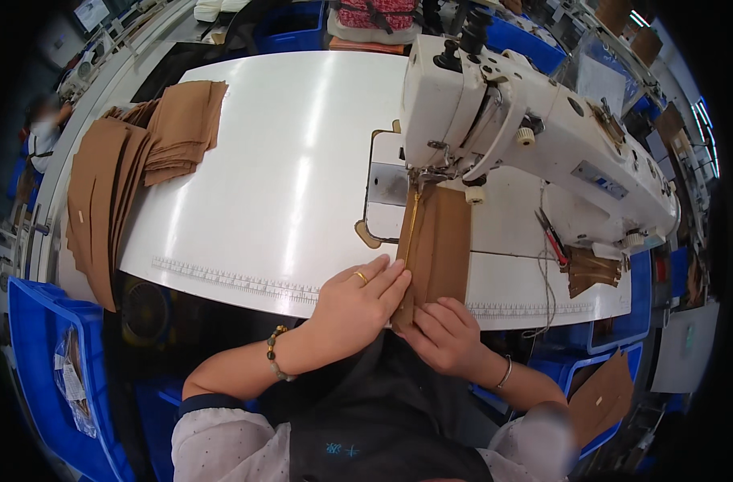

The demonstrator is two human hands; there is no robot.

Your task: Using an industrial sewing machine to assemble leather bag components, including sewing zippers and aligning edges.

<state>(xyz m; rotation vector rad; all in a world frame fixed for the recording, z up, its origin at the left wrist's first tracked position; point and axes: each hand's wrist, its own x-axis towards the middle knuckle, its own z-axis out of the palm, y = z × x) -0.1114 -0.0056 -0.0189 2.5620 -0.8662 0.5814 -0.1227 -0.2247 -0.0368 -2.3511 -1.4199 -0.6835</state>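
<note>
A brown panel of leather-like material [447, 241] lies under the head of a white sewing machine [495, 112]. A thin golden-yellow line [414, 221] runs along its left edge up to the needle area. My left hand [357, 301], with a ring on it, rests flat on the panel's lower left edge, fingers stretched out and close together. At the panel's near end my right hand [445, 336] has its fingers curled round the edge. The needle tip itself is too small to make out.
Stacks of brown panels [101, 193] lie at the table's left. Right of the machine are red-handled snips [553, 241], loose thread and small brown pieces [593, 271]. A printed ruler [230, 277] follows the near table edge. Blue bins [57, 361] stand at both sides.
</note>
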